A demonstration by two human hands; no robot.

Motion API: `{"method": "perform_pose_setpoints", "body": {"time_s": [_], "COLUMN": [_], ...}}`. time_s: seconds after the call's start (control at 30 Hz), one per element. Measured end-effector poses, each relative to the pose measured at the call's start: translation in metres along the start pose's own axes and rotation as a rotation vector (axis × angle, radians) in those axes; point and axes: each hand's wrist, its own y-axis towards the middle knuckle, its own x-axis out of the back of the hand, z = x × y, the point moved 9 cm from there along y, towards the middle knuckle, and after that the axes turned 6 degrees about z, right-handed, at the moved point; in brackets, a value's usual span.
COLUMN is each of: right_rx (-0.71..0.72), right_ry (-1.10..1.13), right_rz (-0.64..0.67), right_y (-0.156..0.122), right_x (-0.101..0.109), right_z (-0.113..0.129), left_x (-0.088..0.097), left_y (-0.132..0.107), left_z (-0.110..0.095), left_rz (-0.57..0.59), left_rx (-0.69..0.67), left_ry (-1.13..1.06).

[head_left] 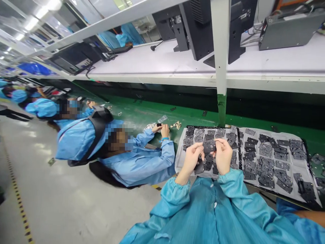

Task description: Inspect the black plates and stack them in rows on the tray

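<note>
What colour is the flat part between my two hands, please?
The flat part is dark grey, nearly black; head view.

No word, number or brand can be read. A pale label (85,63) on the dark screen (68,54) at the shelf's left and a smaller sticker (243,16) on the screen (238,28) beside the post (219,44) are both too small and blurred to make out. Yellow-and-black striped tape (17,195) marks the floor (76,206), near a small floor patch (51,161) whose markings are illegible.
</note>
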Motion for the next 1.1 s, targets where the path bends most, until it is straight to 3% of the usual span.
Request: {"method": "perform_pose_setpoints", "body": {"time_s": [0.1, 0.23, 0.43, 0.6, 0.73, 0.83, 0.9, 0.97, 1.1], "right_rx": [0.063, 0.012, -0.211, -0.414, -0.482, -0.468, -0.452, -0.432, -0.370], "right_ry": [-0.110, -0.275, -0.366, -0.319, -0.356, -0.403, -0.452, -0.521, -0.729], "right_rz": [-0.036, 0.117, 0.536, 0.645, 0.561, 0.516, 0.492, 0.471, 0.453], "right_y": [-0.003, -0.010, -0.050, -0.072, -0.057, -0.038, -0.025, -0.015, -0.001], "right_x": [0.000, -0.014, -0.053, -0.090, -0.123, -0.148, -0.152, -0.140, -0.080], "right_z": [-0.011, -0.062, -0.171, -0.244, -0.288, -0.305, -0.311, -0.310, -0.284], "left_x": [-0.001, 0.025, 0.082, 0.123, 0.153, 0.168, 0.177, 0.187, 0.203], "left_y": [0.001, -0.010, -0.081, -0.124, -0.132, -0.134, -0.129, -0.114, -0.052], "left_z": [0.022, 0.087, 0.195, 0.248, 0.269, 0.274, 0.276, 0.277, 0.277], "left_rz": [-0.016, -0.124, -0.236, -0.349, -0.439, -0.424, -0.398, -0.382, -0.364], "left_rx": [0.081, 0.223, 0.486, 0.617, 0.623, 0.588, 0.551, 0.497, 0.338], "left_ry": [0.016, 0.039, 0.023, -0.009, -0.012, -0.010, -0.004, 0.016, 0.095]}}
